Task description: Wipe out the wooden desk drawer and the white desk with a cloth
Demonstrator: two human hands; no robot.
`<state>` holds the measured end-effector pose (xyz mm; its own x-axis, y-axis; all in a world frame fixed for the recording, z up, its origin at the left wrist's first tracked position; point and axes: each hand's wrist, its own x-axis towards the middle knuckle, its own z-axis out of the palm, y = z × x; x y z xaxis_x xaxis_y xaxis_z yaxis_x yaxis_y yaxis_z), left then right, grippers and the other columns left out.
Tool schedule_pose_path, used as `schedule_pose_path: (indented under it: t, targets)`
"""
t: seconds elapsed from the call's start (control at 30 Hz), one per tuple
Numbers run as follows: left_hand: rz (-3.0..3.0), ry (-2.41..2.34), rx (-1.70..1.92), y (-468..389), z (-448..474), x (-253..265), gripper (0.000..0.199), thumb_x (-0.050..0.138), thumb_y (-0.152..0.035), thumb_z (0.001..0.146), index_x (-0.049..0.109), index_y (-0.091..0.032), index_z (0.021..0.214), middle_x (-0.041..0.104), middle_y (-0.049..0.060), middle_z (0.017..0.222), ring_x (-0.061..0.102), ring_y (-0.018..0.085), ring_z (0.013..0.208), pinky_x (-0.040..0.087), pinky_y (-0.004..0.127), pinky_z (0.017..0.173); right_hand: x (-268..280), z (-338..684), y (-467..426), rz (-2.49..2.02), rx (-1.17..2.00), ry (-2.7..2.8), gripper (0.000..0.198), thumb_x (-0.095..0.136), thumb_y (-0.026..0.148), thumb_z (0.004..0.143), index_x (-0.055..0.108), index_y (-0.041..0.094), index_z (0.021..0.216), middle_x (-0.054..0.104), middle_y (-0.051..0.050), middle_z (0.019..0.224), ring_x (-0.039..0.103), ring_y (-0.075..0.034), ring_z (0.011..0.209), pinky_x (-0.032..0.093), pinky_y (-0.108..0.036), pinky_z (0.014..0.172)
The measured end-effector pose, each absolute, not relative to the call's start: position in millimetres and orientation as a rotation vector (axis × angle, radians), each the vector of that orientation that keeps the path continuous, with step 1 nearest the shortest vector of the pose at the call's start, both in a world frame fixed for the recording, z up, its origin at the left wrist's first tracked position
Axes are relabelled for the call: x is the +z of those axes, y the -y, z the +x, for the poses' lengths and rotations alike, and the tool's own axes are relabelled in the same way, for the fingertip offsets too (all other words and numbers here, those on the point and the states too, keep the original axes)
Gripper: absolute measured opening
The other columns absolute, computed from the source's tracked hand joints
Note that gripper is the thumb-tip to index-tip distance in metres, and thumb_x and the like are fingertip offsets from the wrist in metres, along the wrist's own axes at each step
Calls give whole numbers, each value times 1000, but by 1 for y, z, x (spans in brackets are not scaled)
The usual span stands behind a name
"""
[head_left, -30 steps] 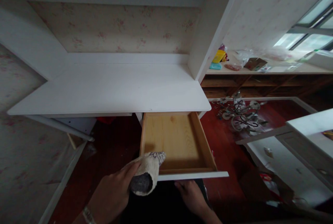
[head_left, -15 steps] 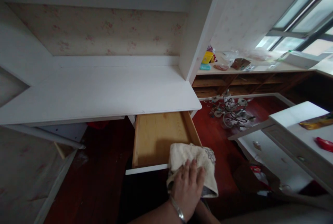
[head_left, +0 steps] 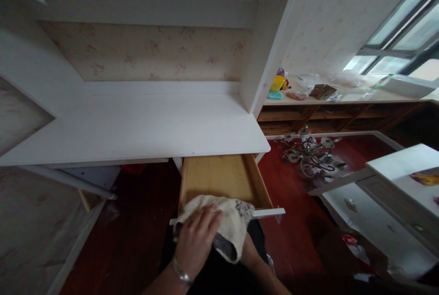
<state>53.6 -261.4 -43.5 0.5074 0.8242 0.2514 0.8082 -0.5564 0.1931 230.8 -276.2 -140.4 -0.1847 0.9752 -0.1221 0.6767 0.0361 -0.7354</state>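
A cream-coloured cloth (head_left: 226, 222) lies draped over the white front edge of the open drawer (head_left: 219, 178), bunched and wrinkled, with a faded dark pattern at its right corner and a grey, soiled-looking patch on the fold that hangs below the edge. The left hand (head_left: 197, 240), a metal bracelet at its wrist, presses flat on the cloth's left part, fingers spread over the fabric rather than closed round it. The right hand (head_left: 250, 254) sits under the hanging fold, mostly hidden, so its grip cannot be told. The drawer has a pale wooden floor and sides and juts out from beneath the white counter (head_left: 137, 126).
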Motion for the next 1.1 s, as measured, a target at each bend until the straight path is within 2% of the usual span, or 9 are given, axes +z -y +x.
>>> schedule_pose_path:
  t: [0.13, 0.17, 0.23, 0.33, 0.43, 0.8, 0.9, 1.0, 1.1]
  targets:
    - [2156, -1990, 537, 268, -50, -24, 60, 47, -16, 78, 44, -33, 136, 53, 4, 136, 61, 27, 106, 53, 35, 81, -163, 244, 249, -1545, 1096, 1738, 48, 32, 46, 96, 65, 18, 115, 66, -9, 116, 59, -21, 110, 41, -32, 99]
    - [1925, -2136, 541, 271, -69, -23, 57, 48, -20, 79, 45, -32, 135, 57, 4, 132, 63, 28, 102, 53, 37, 78, -166, 244, 239, -1539, 1102, 1709, 47, 32, 47, 96, 65, 19, 114, 66, -9, 117, 58, -22, 111, 40, -34, 101]
    - [1425, -2293, 567, 277, -94, -25, 49, 53, -27, 77, 52, -26, 126, 68, 7, 107, 67, 30, 89, 54, 39, 71, -169, 242, 217, -1545, 1096, 1704, 46, 33, 48, 96, 65, 19, 113, 66, -9, 116, 58, -22, 111, 39, -35, 101]
    - [666, -2205, 786, 285, -103, -37, 39, 60, -26, 68, 57, -21, 106, 68, 1, 73, 67, 26, 69, 54, 36, 60, -171, 241, 182, -1600, 1082, 1756, 45, 34, 46, 95, 65, 19, 113, 67, -8, 114, 59, -21, 109, 41, -34, 99]
    - [140, -1896, 1031, 287, -86, -52, 34, 62, -17, 62, 56, -20, 95, 64, -2, 64, 66, 22, 61, 55, 34, 57, -170, 241, 148, -1663, 1067, 1830, 41, 35, 43, 95, 64, 19, 113, 67, -7, 113, 60, -20, 107, 42, -33, 96]
    - [-43, -1289, 1320, 207, 16, -57, 32, 59, -7, 62, 60, -18, 92, 66, 1, 75, 69, 20, 75, 57, 32, 68, -151, 232, 42, -1779, 964, 2006, 34, 37, 27, 95, 64, 17, 114, 67, -9, 110, 61, -21, 102, 43, -31, 90]
    - [-87, -1208, 1368, 175, 33, -59, 30, 58, -7, 66, 61, -17, 94, 67, 2, 77, 69, 19, 76, 57, 34, 72, -141, 232, 38, -1792, 940, 2069, 33, 40, 25, 94, 64, 17, 116, 66, -9, 114, 60, -23, 106, 42, -32, 92]
    - [-139, -1161, 1440, 144, 43, -70, 26, 59, -9, 71, 61, -17, 96, 68, 3, 83, 69, 17, 77, 56, 33, 76, -124, 238, 52, -1787, 914, 2114, 39, 46, 25, 91, 56, 21, 129, 62, -9, 124, 58, -23, 109, 40, -32, 94]
    - [-196, -1136, 1472, 110, 50, -80, 17, 59, -15, 78, 61, -17, 95, 68, 4, 86, 68, 15, 75, 55, 33, 78, -92, 259, 67, -1820, 855, 2086, 40, 42, 32, 93, 54, 25, 130, 68, -8, 109, 63, -24, 100, 43, -35, 89]
